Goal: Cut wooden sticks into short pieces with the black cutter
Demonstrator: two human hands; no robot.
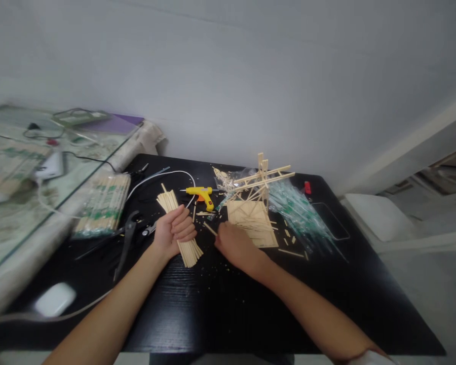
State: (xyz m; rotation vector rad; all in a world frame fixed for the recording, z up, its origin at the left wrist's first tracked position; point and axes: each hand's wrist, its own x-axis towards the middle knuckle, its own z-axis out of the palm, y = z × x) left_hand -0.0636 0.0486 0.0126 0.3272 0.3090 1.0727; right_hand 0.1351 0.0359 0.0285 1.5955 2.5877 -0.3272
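Observation:
My left hand is wrapped round a thick bundle of wooden chopsticks, held at a slant above the black table. To its right, my right hand is closed, and a single wooden chopstick pokes out from its fingers toward the bundle. Part of that stick is hidden by the hand. Just beyond the right hand lies a flat wooden board with loose thin sticks on it. A frame built of sticks rises behind. Between and beyond both hands rests a yellow glue gun on its side.
Wrapped chopsticks lie at the left, near pliers. Green and clear plastic wrappers are heaped on the right. A white case sits at the near left. A glass-topped table adjoins the black table.

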